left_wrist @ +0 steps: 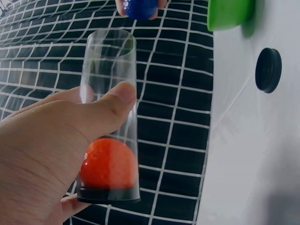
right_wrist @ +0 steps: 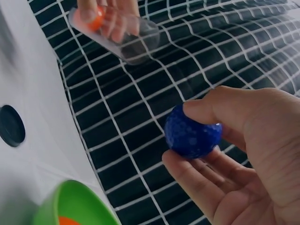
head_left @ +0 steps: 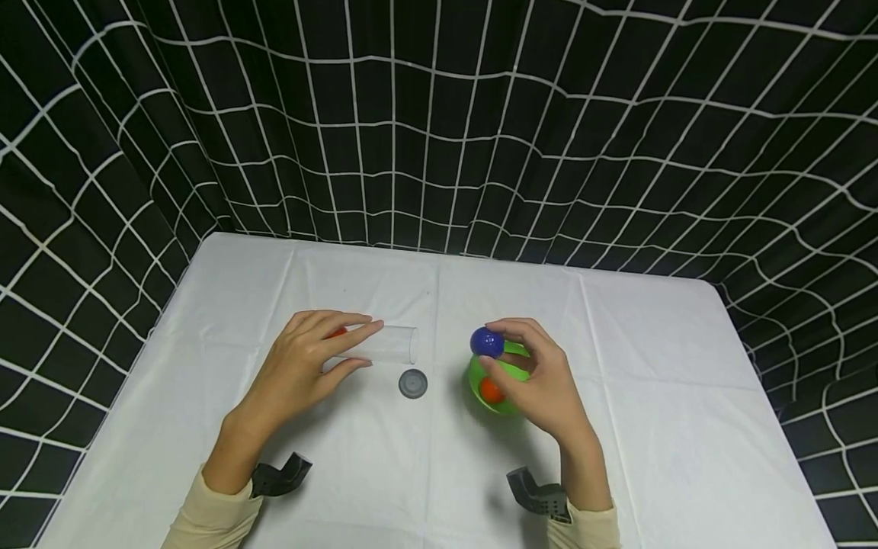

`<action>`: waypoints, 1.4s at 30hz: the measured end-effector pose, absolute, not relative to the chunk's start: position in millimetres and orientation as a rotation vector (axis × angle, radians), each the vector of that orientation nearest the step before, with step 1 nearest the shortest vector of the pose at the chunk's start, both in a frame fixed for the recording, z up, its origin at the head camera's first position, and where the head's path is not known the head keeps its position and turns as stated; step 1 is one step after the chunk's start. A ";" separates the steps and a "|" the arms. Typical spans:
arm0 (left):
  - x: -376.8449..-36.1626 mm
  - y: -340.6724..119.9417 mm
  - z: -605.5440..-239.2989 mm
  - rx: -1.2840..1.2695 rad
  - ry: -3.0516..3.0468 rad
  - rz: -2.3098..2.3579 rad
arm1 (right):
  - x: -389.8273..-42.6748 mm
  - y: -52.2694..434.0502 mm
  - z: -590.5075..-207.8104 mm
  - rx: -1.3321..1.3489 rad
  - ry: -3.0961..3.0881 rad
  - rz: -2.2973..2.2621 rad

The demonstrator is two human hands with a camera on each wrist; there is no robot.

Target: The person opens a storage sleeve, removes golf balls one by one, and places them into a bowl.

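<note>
My left hand (head_left: 310, 358) grips a clear plastic tube (head_left: 384, 345) held sideways above the white table (head_left: 652, 358), its open mouth facing right. An orange ball (left_wrist: 108, 163) sits at the tube's (left_wrist: 108, 108) closed end, behind my thumb (left_wrist: 105, 110). My right hand (head_left: 531, 366) pinches a blue ball (head_left: 487, 343) between thumb and fingers, just above a green bowl (head_left: 480, 377). In the bowl lies another orange ball (head_left: 491, 390). The blue ball (right_wrist: 192, 133) is a short way right of the tube's mouth (right_wrist: 140, 40).
A round dark grey cap (head_left: 413, 383) lies on the table between my hands, below the tube's mouth. A black curtain (head_left: 439, 122) with a white grid hangs behind and around the table. Black wrist mounts (head_left: 281, 476) show near the front edge.
</note>
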State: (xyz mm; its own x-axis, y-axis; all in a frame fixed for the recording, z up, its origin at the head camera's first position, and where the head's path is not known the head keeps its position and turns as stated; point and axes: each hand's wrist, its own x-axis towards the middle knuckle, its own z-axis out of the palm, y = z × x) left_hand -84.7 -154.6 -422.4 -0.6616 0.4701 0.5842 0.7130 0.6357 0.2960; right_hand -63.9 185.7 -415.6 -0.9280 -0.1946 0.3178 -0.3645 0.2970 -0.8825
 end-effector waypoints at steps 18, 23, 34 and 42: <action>-83.2 -153.9 -421.9 -0.903 -2.425 -0.761 | -64.2 210.4 -415.2 0.418 -2.609 1.474; -82.7 -154.4 -420.9 -0.902 -2.432 -0.756 | -64.9 216.0 -417.8 0.379 -2.659 1.405; -81.7 -155.0 -421.4 -0.904 -2.438 -0.761 | -63.7 219.2 -420.8 0.318 -2.819 1.196; -82.2 -154.3 -421.9 -0.911 -2.432 -0.770 | -65.2 219.2 -423.5 0.339 -2.861 1.134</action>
State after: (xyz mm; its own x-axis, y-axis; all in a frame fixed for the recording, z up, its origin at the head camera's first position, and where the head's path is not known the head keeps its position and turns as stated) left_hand -82.2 -154.3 -421.9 -0.6919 0.4570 0.5589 0.6953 0.6301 0.3456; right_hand -65.2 219.2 -423.5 -0.9749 -0.1857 0.1225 -0.2192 0.7077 -0.6717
